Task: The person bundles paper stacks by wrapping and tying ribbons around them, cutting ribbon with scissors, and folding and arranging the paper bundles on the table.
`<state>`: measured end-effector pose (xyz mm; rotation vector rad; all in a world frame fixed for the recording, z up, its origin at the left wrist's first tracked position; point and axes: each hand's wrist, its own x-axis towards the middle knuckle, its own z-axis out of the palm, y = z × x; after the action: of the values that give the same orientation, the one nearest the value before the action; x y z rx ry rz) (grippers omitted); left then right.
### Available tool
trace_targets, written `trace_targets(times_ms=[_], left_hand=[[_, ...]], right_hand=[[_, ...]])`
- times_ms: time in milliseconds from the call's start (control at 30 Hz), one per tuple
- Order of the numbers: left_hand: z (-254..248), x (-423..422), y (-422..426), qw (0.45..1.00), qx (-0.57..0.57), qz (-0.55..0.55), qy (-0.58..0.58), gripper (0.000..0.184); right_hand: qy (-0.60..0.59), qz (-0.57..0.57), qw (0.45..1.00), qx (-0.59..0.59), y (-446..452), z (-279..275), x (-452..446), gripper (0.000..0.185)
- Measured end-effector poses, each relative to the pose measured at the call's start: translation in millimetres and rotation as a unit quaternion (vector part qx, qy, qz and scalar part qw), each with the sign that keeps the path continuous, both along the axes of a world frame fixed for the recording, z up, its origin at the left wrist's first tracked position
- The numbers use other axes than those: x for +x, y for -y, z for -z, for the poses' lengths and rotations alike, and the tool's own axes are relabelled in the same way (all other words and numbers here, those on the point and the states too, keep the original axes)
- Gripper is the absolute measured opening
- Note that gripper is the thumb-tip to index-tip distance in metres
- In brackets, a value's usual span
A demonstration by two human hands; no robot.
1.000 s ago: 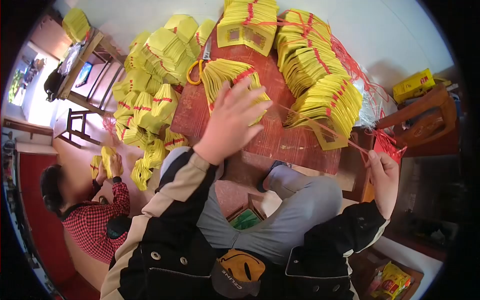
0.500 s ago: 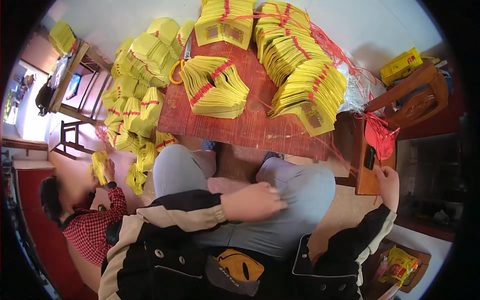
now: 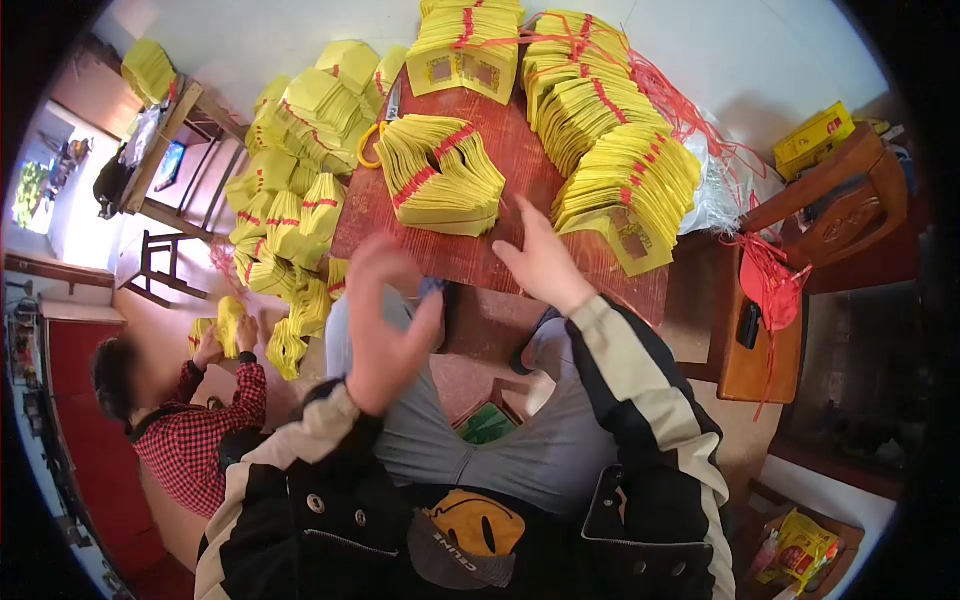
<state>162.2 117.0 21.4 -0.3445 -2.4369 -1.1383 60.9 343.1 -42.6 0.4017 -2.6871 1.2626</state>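
Note:
My left hand (image 3: pixel 385 335) is raised in front of the table, a little blurred, its thumb apart from its fingers and nothing in it. My right hand (image 3: pixel 540 262) reaches over the front edge of the red wooden table (image 3: pixel 440 262), fingers stretched out and holding nothing. Just beyond them lies a bundle of folded yellow paper (image 3: pixel 450 200) bound with red strips, not touched by either hand. To the right of my right hand, a long stack of yellow paper bundles (image 3: pixel 630 180) fans along the tabletop. Orange-handled scissors (image 3: pixel 372 145) lie at the table's left edge.
Yellow bundles (image 3: pixel 300 215) are heaped on the left. Nearby, a person in a red checked shirt (image 3: pixel 200 445) handles yellow paper. A wooden chair (image 3: pixel 745 370) on the right bears red strips (image 3: pixel 768 285) and a black object (image 3: pixel 747 325). Another stack (image 3: pixel 465 50) stands at the back.
My right hand has left the red strips at the chair and moved left to the table. My left hand has risen from my lap and opened. The view has shifted slightly.

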Motion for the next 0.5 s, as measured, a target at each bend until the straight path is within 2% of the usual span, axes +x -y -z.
trace_targets(times_ms=[33, 67, 100, 133, 167, 233, 367, 433, 467, 500], left_hand=[[-2.4, -21.9, -0.5, 0.998, -0.013, -0.065, -0.011, 0.074], [0.7, -39.7, -1.0, 0.998, -0.012, -0.067, -0.011, 0.074], [9.9, -58.6, -2.5, 0.997, 0.005, -0.076, -0.011, 0.087], [20.6, -75.0, -5.3, 0.996, 0.023, -0.084, -0.009, 0.100], [32.9, -89.6, -10.7, 0.996, 0.026, -0.083, -0.007, 0.100], [48.5, -113.2, -18.0, 0.989, 0.027, -0.144, 0.037, 0.113], [48.8, -146.8, -3.8, 0.988, 0.098, -0.089, 0.085, 0.105], [46.6, -158.1, 13.7, 0.993, 0.019, -0.053, 0.107, 0.096], [47.0, -162.8, 18.9, 0.996, 0.011, -0.057, 0.075, 0.088], [48.7, -163.3, 21.1, 0.995, 0.011, -0.058, 0.076, 0.088]], right_hand=[[-0.001, -0.002, 1.000, 0.001, 3.4, 13.1, -4.7, 0.057], [0.174, 0.016, 0.979, -0.104, 6.4, 22.7, -9.5, 0.048], [0.340, 0.035, 0.917, -0.206, 7.5, 26.3, -12.6, 0.040], [0.341, 0.037, 0.917, -0.204, 6.0, 24.6, -11.2, 0.040], [0.302, 0.021, 0.935, -0.184, 3.6, 20.2, -9.4, 0.033], [0.263, 0.001, 0.951, -0.160, -0.2, 12.2, -5.0, 0.031], [0.278, -0.005, 0.944, -0.177, -12.8, -0.1, 18.1, 0.035], [0.289, -0.004, 0.943, -0.164, -19.0, -4.4, 28.3, 0.035], [0.283, -0.026, 0.948, -0.140, -20.9, -5.5, 32.5, 0.035], [0.277, -0.049, 0.953, -0.115, -22.3, -8.2, 36.3, 0.036]])
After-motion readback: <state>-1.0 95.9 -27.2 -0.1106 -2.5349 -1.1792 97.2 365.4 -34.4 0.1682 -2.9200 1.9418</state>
